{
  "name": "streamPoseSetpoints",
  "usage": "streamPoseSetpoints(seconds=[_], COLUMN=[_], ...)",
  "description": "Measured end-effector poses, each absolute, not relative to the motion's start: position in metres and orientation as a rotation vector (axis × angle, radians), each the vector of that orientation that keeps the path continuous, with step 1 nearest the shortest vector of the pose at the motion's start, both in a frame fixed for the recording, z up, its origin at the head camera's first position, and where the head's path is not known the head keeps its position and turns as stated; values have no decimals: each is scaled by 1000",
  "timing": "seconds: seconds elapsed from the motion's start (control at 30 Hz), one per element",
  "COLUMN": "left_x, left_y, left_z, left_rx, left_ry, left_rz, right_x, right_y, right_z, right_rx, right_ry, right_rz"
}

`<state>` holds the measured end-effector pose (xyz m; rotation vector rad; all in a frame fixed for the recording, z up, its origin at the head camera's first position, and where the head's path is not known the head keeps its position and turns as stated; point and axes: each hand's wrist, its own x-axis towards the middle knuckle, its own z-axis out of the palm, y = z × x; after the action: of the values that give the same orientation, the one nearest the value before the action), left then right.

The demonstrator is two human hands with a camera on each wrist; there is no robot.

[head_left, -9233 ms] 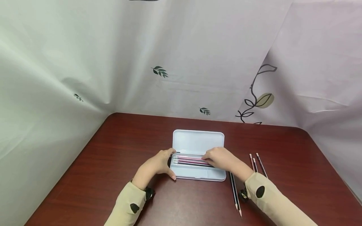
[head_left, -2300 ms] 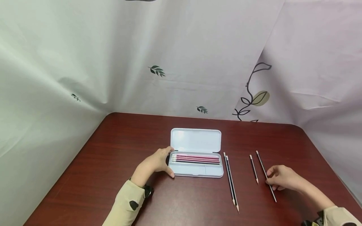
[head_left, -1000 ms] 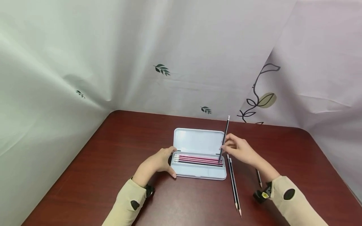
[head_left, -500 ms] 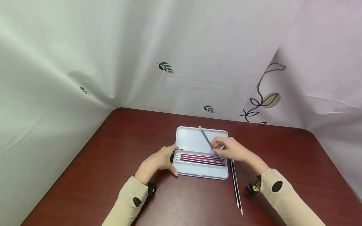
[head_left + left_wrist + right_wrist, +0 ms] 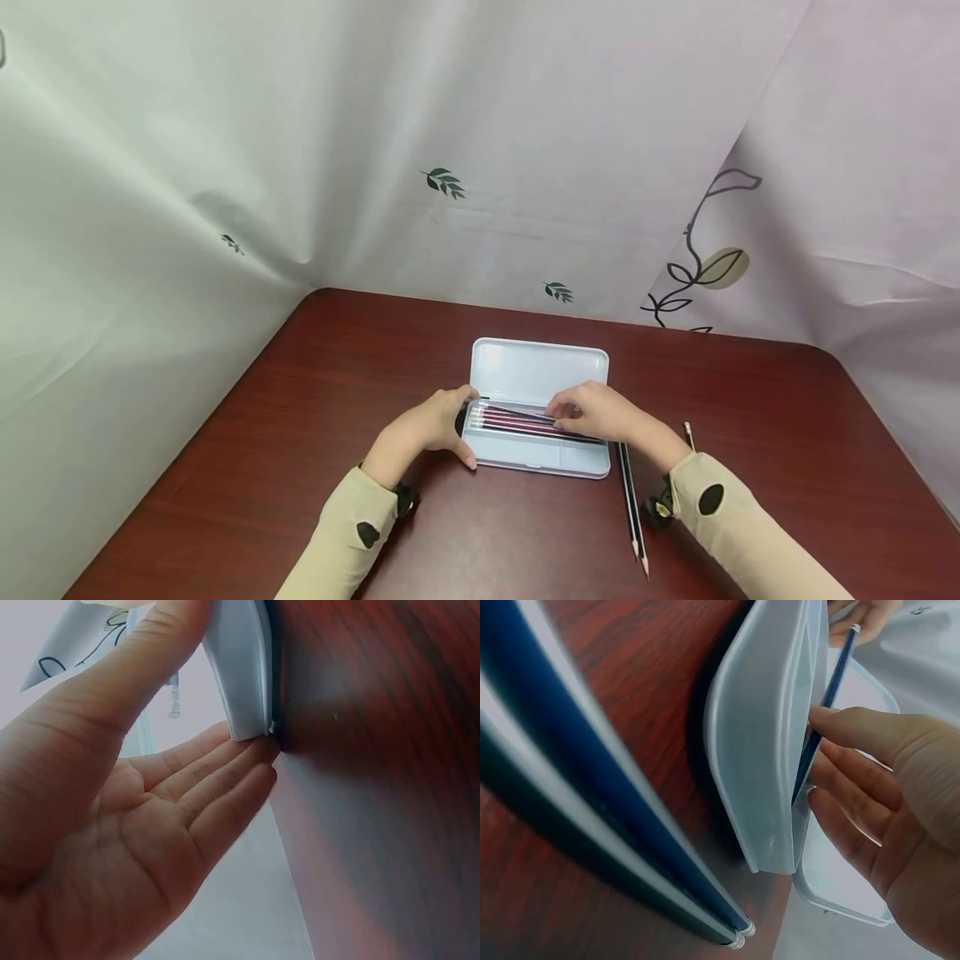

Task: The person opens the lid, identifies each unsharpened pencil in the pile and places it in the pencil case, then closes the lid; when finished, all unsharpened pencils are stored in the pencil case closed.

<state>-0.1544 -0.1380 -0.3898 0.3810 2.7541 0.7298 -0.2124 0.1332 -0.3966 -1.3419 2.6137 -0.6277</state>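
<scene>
An open white pencil case (image 5: 517, 454) lies on the table with its lid raised at the back. My left hand (image 5: 426, 429) holds its left end, thumb at the front corner and fingers at the back; the left wrist view shows the fingers against the case's end wall (image 5: 241, 682). My right hand (image 5: 600, 412) pinches a dark pencil (image 5: 832, 686) between thumb and fingers, low over the case. That pencil slants, its eraser end towards the left hand. Several pink and dark pencils (image 5: 510, 421) lie side by side in the back compartment, partly hidden by the right hand.
Two dark striped pencils (image 5: 632, 500) lie on the table right of the case, tips towards me. Another pencil (image 5: 688, 433) shows its eraser end beyond the right forearm. A pale patterned cloth (image 5: 525, 167) hangs behind the brown table (image 5: 360, 350).
My right hand picked up a dark pencil at the right and brought it to the case. It went from upright to tilted left and has lowered into the case. The left hand stayed.
</scene>
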Motion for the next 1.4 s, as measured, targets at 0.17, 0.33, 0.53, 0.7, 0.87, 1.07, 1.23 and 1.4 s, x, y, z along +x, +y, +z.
streamPoseSetpoints(seconds=[0.17,0.33,0.53,0.7,0.87,1.07,1.23,1.4], left_x=[-152,-151,-171,-202,-221,-217,-195,-161], left_y=[-141,-150,-160,-159,-152,-145,-139,-131], left_z=[-389,-385,-379,-382,-385,-384,-381,-382], left_rx=[445,512,406,546,702,916,1150,1106], left_ry=[2757,2822,2989,3012,3031,3118,3170,2955], left_rz=[721,717,710,839,901,783,564,489], right_x=[-210,-210,-223,-240,-251,-239,-215,-180], right_y=[132,136,145,147,143,139,142,150], right_z=[-397,-388,-379,-377,-380,-378,-377,-386], right_rx=[-1334,-1320,-1367,-1198,-1017,-1049,-1299,-1338], right_ry=[2641,2692,3029,3113,2927,3002,3102,2924], right_rz=[-584,-661,-992,-964,-774,-626,-467,-508])
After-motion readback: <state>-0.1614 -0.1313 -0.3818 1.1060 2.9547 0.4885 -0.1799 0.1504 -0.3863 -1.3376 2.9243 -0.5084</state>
